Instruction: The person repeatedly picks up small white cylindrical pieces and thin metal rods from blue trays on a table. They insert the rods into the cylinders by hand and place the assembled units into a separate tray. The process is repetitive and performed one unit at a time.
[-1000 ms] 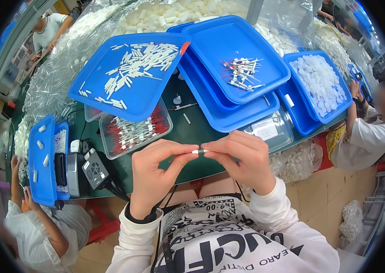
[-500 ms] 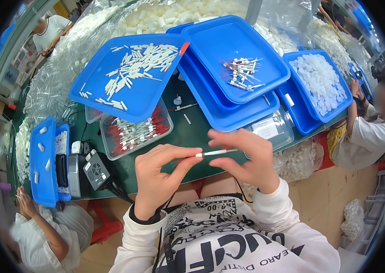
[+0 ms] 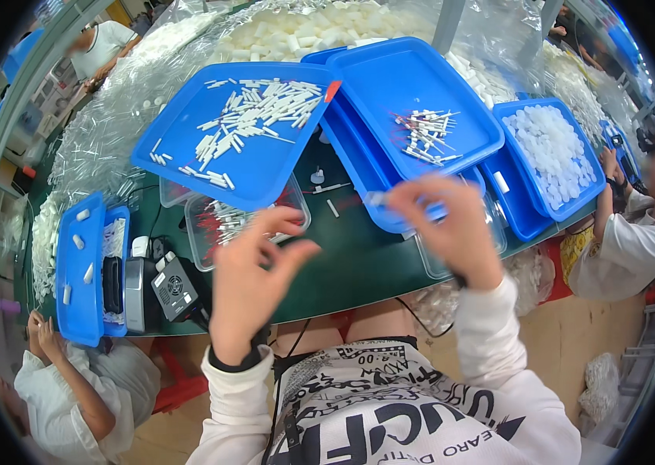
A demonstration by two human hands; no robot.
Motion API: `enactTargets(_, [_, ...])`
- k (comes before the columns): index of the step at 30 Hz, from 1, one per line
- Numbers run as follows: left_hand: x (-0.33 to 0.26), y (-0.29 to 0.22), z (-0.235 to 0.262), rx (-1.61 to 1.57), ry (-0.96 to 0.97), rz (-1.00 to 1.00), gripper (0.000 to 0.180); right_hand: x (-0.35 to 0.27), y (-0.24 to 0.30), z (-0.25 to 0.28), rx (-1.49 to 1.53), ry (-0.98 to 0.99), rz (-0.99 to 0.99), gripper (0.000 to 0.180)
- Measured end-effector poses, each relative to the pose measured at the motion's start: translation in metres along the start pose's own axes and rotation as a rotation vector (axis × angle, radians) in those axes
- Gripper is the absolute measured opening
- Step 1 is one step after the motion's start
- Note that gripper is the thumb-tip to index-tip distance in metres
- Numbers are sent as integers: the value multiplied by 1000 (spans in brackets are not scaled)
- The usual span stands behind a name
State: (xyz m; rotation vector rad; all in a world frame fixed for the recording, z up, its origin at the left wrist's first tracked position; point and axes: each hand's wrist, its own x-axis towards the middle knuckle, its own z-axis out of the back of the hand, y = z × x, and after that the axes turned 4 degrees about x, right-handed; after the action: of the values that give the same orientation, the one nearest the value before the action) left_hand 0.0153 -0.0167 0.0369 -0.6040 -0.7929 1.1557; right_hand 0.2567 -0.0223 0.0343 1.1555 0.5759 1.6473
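Wired white piece (image 3: 378,199), blurred and with a reddish lead trailing to its left, sits at the fingertips of the person's right hand (image 3: 447,221), near the left edge of the lower blue tray (image 3: 362,184). From where I stand I cannot tell how high above the tray it is. The thumb and fingers look pinched on it. Opposite, the left hand (image 3: 254,267) is loosely parted, thumb well clear of the curled fingers, with nothing visible in it, just in front of the clear tub (image 3: 303,205).

To my eye, a light pinch on the white body serves best here, letting the thin lead hang free so it neither kinks nor snags on a tray rim. Keeping the wrist above the loose white stick (image 3: 333,208) on the green worktop (image 3: 327,275) avoids sweeping it aside. Set down gently, such slender parts should tangle less, as the crossed heap (image 3: 428,136) in the upper tray suggests.
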Motion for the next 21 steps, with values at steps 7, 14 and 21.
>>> enactTargets(7, [18, 50, 18, 509, -197, -113, 12, 107, -88, 73, -586, -39, -73, 18])
enactTargets(14, [16, 52, -10, 808, -251, -101, 16, 145, -74, 24, -823, -24, 204, 19])
enactTargets(21, [16, 61, -9, 702, -270, -139, 13, 184, -23, -110, -508, 422, 195, 19])
